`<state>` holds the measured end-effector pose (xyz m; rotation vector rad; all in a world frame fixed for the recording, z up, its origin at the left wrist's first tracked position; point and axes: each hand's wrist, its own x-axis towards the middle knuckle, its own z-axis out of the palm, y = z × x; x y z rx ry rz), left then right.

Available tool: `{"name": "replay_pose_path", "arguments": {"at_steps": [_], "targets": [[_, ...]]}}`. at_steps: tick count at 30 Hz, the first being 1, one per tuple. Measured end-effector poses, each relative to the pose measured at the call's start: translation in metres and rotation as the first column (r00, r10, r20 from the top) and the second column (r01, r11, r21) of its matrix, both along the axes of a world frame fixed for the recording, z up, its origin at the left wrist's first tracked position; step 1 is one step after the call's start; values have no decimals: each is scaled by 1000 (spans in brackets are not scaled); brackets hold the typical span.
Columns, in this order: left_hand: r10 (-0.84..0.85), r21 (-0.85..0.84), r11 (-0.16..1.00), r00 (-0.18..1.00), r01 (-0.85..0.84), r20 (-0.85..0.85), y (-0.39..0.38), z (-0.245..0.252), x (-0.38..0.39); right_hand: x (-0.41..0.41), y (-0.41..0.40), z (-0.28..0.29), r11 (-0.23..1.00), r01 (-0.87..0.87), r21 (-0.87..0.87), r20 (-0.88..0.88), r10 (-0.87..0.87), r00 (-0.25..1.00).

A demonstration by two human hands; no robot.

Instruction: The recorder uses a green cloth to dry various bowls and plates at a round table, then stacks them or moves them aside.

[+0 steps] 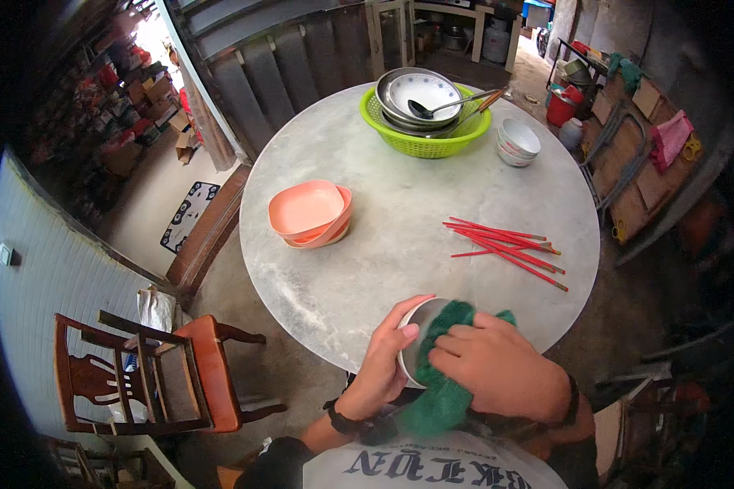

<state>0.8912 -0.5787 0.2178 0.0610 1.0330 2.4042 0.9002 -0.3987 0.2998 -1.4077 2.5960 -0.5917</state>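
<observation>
My left hand (382,357) grips a white bowl (411,360) by its side, thumb at the rim, over the near edge of the round table. A green cloth (443,397) is bunched in my right hand (489,367), pressed against the inside of the bowl. Beyond my right hand, several red chopsticks (507,247) lie loosely crossed on the table. Pink square-shaped bowls (309,209) are stacked at the left. At the far side, a green plastic basket (425,145) holds metal bowls, a patterned white bowl (425,95) and a black ladle (421,110). Small white bowls (518,139) stand stacked beside it.
The round grey table (391,195) spans the middle. A wooden chair (211,373) stands at the left, near a doorway with a brown sill (211,229). To the right are a folding metal chair frame (617,153), a red bucket (564,107) and a pink cloth (671,137).
</observation>
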Motion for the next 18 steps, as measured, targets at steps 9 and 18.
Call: {"name": "replay_pose_path", "arguments": {"at_steps": [9,18], "targets": [[4,-24,1000,997,-2,77,4,-6,6,-3,-13,-21,957,161,-242,106,-139,985],[-23,-41,999,999,21,-45,8,6,6,-13,-8,17,984,-39,176,412,-38,911]]}}
